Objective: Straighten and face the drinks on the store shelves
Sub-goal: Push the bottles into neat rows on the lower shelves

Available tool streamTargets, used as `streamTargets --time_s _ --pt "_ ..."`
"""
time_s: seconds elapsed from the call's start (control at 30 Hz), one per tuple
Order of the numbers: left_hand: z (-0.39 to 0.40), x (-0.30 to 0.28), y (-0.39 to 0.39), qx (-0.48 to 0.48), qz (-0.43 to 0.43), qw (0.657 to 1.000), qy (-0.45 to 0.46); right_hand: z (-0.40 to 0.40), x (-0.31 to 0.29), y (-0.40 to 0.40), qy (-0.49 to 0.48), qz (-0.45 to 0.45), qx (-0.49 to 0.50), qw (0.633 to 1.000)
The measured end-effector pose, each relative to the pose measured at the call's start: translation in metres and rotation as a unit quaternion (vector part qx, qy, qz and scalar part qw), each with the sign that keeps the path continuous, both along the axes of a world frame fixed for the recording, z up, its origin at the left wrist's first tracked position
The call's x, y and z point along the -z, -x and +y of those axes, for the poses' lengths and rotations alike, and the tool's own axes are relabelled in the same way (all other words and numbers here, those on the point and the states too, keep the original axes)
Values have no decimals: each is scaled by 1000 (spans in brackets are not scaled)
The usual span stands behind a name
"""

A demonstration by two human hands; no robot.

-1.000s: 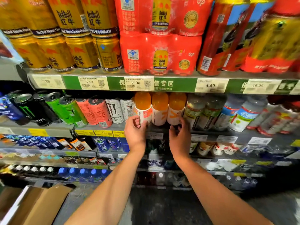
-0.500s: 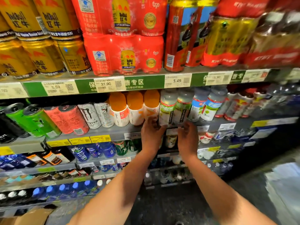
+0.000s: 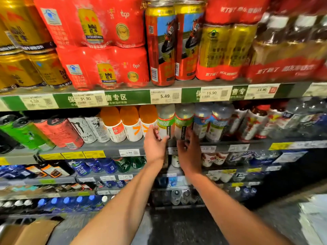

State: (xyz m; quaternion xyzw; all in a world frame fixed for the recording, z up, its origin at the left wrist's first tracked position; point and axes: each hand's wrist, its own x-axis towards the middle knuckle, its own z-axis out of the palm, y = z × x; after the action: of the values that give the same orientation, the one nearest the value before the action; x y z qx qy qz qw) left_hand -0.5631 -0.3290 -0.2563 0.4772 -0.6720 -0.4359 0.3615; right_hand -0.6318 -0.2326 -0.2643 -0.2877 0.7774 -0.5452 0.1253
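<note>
Two clear plastic bottles with green labels (image 3: 166, 121) stand side by side on the grey metal shelf (image 3: 113, 147). The left hand (image 3: 154, 145) curls loosely beside the first one. The right hand (image 3: 189, 151) touches the second; its grip is unclear.

A brown cardboard box (image 3: 26, 232) sits at lower left; price tags (image 3: 165, 96) line the green shelf strip (image 3: 127, 98).

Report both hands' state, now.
Left hand: open, fingers loosely spread at the left green-label bottle, gripping nothing.
Right hand: open, fingers reaching the right green-label bottle.
</note>
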Motion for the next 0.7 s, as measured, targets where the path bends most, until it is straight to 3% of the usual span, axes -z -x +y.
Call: streamTargets --time_s 0.1,0.23,0.3,0.47,0.7 --pt "4 4 2 -23 12 999 24 17 -6 7 36 -32 -4 999" --pt "25 3 13 -65 50 996 39 49 -7 41 79 -9 126 989" --pt "42 0 29 -56 46 997 32 56 1 62 73 -18 145 986" --pt "76 -6 79 -9 22 1000 10 63 16 84 30 -4 89 996" --pt "98 -15 104 -74 38 996 11 66 18 96 23 -8 14 1000"
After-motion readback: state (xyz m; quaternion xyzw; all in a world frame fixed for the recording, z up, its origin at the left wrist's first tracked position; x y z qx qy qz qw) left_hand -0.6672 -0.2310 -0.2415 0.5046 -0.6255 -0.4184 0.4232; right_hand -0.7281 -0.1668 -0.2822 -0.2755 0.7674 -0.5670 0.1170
